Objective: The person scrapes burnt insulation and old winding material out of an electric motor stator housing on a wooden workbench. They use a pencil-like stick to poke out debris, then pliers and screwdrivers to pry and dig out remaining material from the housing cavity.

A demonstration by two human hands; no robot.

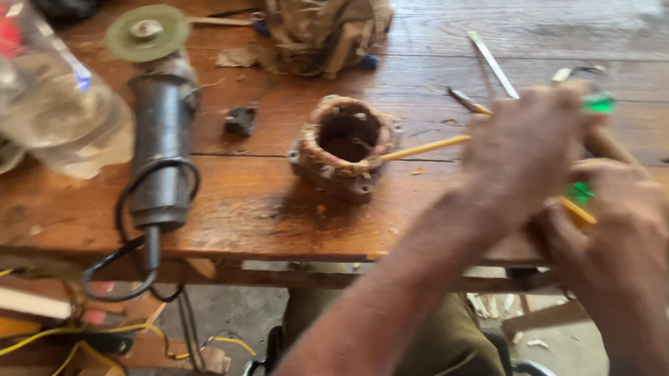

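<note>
Here, the left hand (527, 146) and the right hand (616, 239) both close around a green-and-yellow handled tool (580, 194) at the edge of the brown wooden table (590, 8), right of the round copper-wound motor coil (343, 147).

One head cam on me, looking down and forward over the near edge of the wooden bench (431, 5), close in, slightly tilted, motion-blurred.
</note>
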